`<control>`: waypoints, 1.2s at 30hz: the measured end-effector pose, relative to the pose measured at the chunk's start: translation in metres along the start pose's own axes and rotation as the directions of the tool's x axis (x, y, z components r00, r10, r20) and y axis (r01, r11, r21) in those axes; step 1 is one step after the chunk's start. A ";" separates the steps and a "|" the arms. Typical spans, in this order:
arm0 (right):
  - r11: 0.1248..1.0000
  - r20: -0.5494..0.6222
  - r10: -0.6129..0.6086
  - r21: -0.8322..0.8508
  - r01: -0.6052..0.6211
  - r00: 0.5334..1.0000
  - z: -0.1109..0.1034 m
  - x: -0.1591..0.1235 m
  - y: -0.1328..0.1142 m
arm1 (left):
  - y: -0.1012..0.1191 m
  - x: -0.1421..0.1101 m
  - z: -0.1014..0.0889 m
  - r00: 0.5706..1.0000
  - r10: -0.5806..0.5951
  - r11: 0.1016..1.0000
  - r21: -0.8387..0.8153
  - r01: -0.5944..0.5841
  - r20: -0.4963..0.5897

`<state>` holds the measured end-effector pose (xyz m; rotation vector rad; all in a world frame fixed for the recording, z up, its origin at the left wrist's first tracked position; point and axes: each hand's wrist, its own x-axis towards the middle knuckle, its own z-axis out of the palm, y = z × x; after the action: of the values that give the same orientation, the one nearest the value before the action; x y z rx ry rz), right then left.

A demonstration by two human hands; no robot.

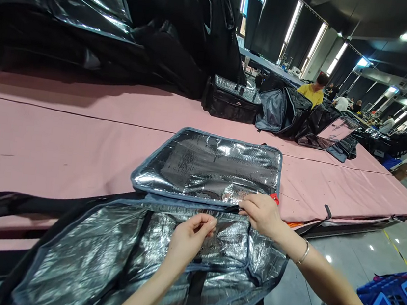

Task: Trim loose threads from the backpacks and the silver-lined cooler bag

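Observation:
An open insulated bag (109,255) with silver foil lining hangs over the near edge of the pink table (53,139). Its foil-lined lid (209,165) lies flat on the table. My left hand (189,237) is closed in a pinch on the foil lining at the bag's back wall. My right hand (263,213) is closed in a pinch at the hinge seam, where lid meets bag, beside a small red tag (274,197). A bracelet circles my right wrist. A black strap (194,290) runs down inside the bag.
Piles of black bags (105,16) fill the table's far left. More open bags (232,99) stand further along. A person in yellow (311,92) works at the far end, with others behind. Blue crates (388,304) sit on the floor at the right.

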<state>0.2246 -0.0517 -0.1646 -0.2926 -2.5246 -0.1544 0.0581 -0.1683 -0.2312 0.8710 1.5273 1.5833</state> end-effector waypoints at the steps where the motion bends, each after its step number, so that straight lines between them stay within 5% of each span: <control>1: 0.996 -0.005 -0.065 -0.057 0.064 0.998 -0.003 -0.001 0.000 | 0.000 0.000 0.000 1.000 0.000 1.000 0.001 0.000 0.003; 8: 0.955 0.035 -0.164 -0.245 0.168 0.986 -0.002 0.007 -0.009 | 0.003 0.000 -0.001 0.999 -0.014 1.000 0.016 0.013 0.035; 19: 0.974 0.070 -0.058 -0.214 0.072 0.996 0.005 0.002 -0.013 | 0.009 0.000 -0.006 1.000 -0.020 0.999 0.028 0.019 0.015; 28: 0.959 0.111 -0.141 -0.230 0.163 0.984 0.014 0.014 -0.020 | 0.007 0.000 -0.007 0.999 -0.017 0.999 0.031 0.015 0.042; 36: 0.938 0.008 -0.175 -0.301 0.170 0.984 0.013 0.014 -0.018 | 0.004 0.001 -0.006 0.999 -0.021 1.000 0.024 0.020 0.049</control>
<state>0.2017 -0.0648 -0.1687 -0.1856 -2.5017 -0.6121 0.0523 -0.1703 -0.2274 0.8988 1.5184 1.5211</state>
